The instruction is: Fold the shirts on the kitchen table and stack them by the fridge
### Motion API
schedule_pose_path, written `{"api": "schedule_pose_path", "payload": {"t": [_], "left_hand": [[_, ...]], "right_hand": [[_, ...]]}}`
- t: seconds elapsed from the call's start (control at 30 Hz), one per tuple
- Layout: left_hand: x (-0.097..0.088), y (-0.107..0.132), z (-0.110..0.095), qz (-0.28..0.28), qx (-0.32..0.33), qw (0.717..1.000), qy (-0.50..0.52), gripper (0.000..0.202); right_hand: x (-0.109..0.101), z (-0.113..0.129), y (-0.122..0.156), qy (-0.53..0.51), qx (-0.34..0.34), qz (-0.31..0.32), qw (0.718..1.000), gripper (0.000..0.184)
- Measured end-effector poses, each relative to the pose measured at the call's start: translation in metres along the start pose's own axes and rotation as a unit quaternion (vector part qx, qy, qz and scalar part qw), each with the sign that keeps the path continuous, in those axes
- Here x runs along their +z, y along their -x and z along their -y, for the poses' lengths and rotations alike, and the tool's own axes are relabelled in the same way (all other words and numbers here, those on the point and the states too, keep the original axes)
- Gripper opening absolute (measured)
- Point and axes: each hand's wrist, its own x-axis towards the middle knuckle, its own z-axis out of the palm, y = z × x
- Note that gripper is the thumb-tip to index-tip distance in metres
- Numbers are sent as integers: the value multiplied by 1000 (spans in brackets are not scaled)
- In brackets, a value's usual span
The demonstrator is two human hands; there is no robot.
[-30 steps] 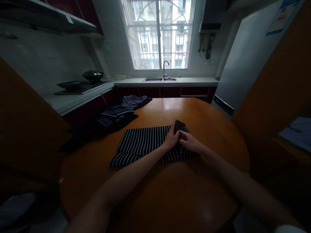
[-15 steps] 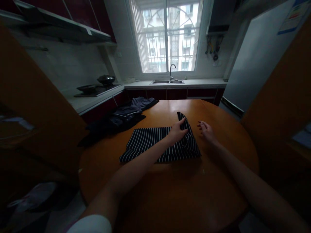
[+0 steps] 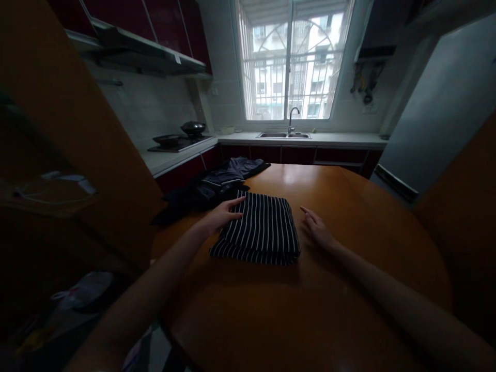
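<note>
A dark garment with thin white stripes (image 3: 260,228) lies folded into a compact square on the round wooden table (image 3: 310,305). My left hand (image 3: 221,214) rests flat on the garment's left edge with fingers stretched out. My right hand (image 3: 316,229) lies open on the table just right of the garment, not touching it.
A heap of dark clothes (image 3: 217,183) sits at the table's far left edge. Behind are a counter with a stove and pans (image 3: 179,138), a sink (image 3: 285,135) under a window, and a grey fridge (image 3: 434,119) at the right. Wooden panels flank both sides.
The striped garment was folded over from a long strip into a square. My left hand moved to its left edge; my right hand let go and rests beside it.
</note>
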Motion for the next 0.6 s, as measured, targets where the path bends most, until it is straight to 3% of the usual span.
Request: {"api": "schedule_pose_path", "payload": {"t": [0.1,0.2,0.33,0.6], "left_hand": [[-21,-4,38,3,-23,997,-76,77],[-32,-9,58,-1,-20,989,-149,80],[-40,-10,62,3,0,985,-175,80],[-48,-4,56,22,-19,989,-146,83]], "right_hand": [[26,1,-24,4,-12,3,1000,66],[50,2,-46,-26,9,10,1000,62],[66,0,-58,-41,19,39,998,60],[63,-5,-52,-2,-10,57,998,55]]}}
